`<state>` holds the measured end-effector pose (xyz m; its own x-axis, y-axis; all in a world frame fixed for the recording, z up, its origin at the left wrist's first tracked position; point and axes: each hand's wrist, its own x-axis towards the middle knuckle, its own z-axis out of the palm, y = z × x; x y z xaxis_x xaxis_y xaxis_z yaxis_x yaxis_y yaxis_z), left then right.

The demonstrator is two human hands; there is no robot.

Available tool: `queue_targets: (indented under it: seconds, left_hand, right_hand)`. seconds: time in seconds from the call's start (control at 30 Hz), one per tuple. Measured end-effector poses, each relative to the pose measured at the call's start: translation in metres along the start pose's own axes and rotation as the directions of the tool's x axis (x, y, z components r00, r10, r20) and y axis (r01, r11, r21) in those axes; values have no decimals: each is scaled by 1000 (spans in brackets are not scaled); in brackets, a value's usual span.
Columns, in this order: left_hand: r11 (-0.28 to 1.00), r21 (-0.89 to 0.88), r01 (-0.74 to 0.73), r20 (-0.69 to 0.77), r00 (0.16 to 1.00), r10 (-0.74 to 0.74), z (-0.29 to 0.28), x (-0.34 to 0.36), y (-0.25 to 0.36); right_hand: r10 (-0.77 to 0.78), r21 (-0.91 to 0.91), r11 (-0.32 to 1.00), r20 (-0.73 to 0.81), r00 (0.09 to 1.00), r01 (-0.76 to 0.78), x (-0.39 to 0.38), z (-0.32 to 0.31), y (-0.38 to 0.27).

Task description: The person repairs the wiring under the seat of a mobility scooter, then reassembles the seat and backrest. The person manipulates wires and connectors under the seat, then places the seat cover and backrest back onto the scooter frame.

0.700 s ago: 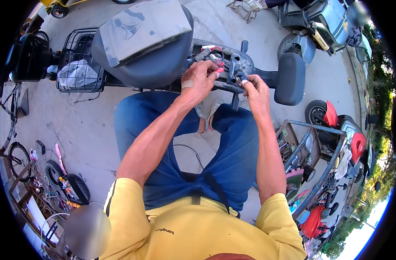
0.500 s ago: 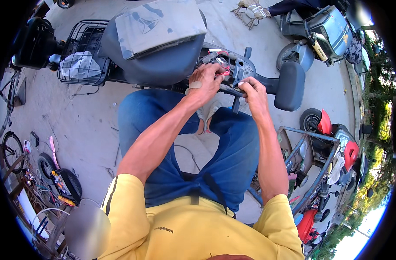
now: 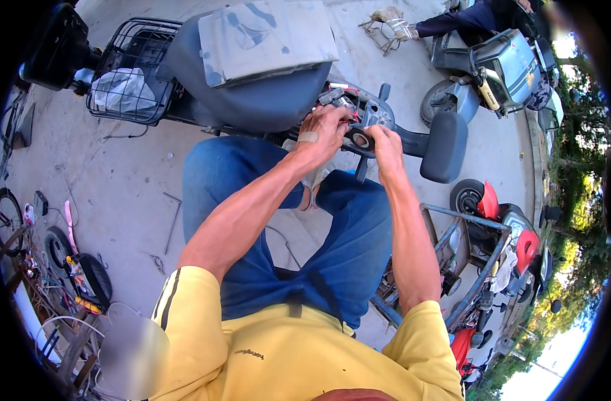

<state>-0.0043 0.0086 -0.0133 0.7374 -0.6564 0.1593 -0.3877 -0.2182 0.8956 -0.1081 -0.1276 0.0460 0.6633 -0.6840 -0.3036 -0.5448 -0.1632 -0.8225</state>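
An electric scooter lies across the view before me, with its dark grey seat [image 3: 252, 100] on the left and a grey backrest pad [image 3: 445, 147] on the right. Between them is an open compartment with red and dark wires [image 3: 342, 102]. Over those wires my left hand [image 3: 324, 130] is closed, fingertips pinched low; what they grip is hidden. A beige plaster covers part of that hand's back. My right hand [image 3: 385, 142], just beside it, pinches a roll of black tape [image 3: 359, 138], its round hole facing up.
A flat cardboard piece [image 3: 268, 43] rests on the seat. A wire basket [image 3: 133, 73] holds a clear plastic bag. Another person's sleeve and scooter [image 3: 502, 67] are at the far right. A blue metal frame [image 3: 476, 267] stands right of my legs; parts and wheels [image 3: 88, 281] litter the left.
The tape roll in my right hand has turned, so its ring now shows. My right hand has shifted slightly left, closer to my left hand. The whole view has shifted a little.
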Motion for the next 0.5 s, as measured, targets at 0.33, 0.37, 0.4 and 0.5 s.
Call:
queue_targets:
  seconds: [0.33, 0.37, 0.4, 0.5]
  left_hand:
    - [1000, -27, 16, -11, 1000, -16, 1, 3, 2]
    - [1000, -27, 10, -6, 1000, -10, 2, 3, 2]
    - [1000, -26, 5, -3, 1000, -5, 3, 3, 1]
    - [995, -71, 63, 0, 998, -63, 2, 2, 3]
  right_hand:
    - [12, -7, 1000, -42, 999, -13, 12, -1, -4]
    - [13, -32, 999, -37, 999, -14, 15, -6, -1]
    - [13, -56, 998, -28, 1000, -14, 17, -9, -2]
    - [-10, -151, 989, -14, 1000, 8, 16, -11, -14]
